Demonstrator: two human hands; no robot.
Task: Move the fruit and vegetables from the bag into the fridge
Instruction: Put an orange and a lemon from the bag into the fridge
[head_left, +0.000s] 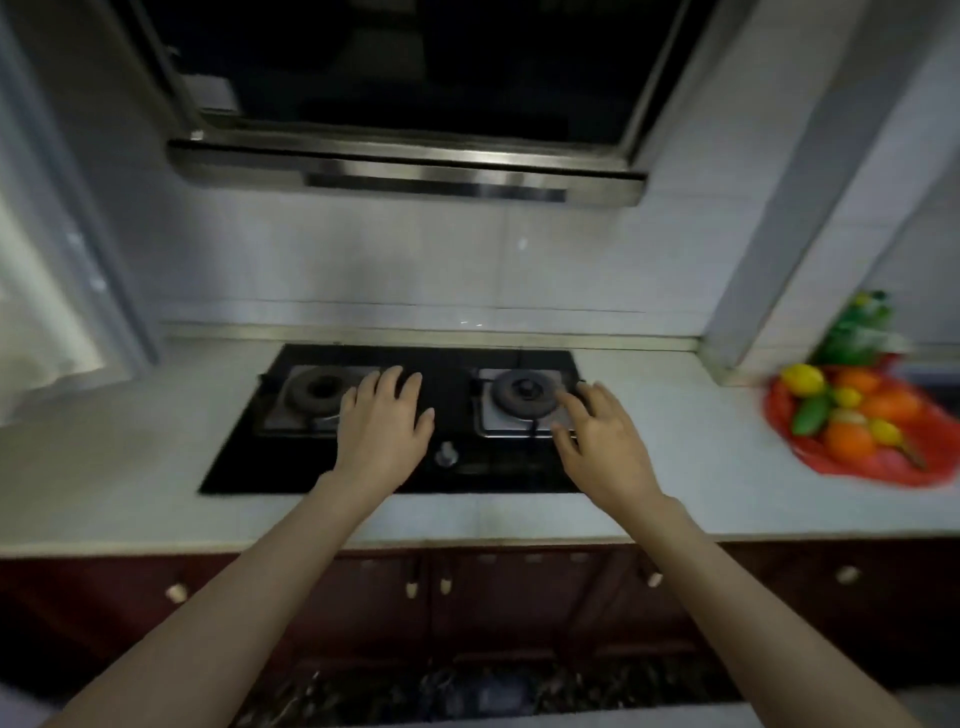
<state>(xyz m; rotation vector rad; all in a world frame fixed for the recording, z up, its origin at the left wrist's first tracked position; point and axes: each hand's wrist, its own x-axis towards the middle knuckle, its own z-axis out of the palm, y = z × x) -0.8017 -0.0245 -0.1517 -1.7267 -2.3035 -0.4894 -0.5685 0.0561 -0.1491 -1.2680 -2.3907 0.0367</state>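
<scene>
At the right edge of the counter (156, 452) sits the bag (924, 457), red and crinkled thin plastic, lying open and cut off by the frame so its far side cannot be seen. The fruit (852, 439) piled in it is blurred: round orange pieces, smaller yellow ones, a smooth green one, and leafy greens (857, 327) standing up behind, their kind hard to make out. Well to the left of it, both bare arms reach out over the hob (447, 364), a flat sheet of glossy black glass set into the pale, matte counter. The left hand (382, 423) is spread flat, fingers straight, holding nothing, above the left burner (311, 389), part of which it hides. The right hand (602, 441) is loosely open too, fingers slightly bent, empty, covering the near corner of the steel tray around the right burner (522, 389), a dark round ring with a cap. Whether either palm touches the glass cannot be told. A small round knob (447, 454) shows between the hands. Above hangs the hood (405, 171), brushed steel below dark glass. Dark red cabinet doors (519, 597) with small pale knobs run under the counter.
</scene>
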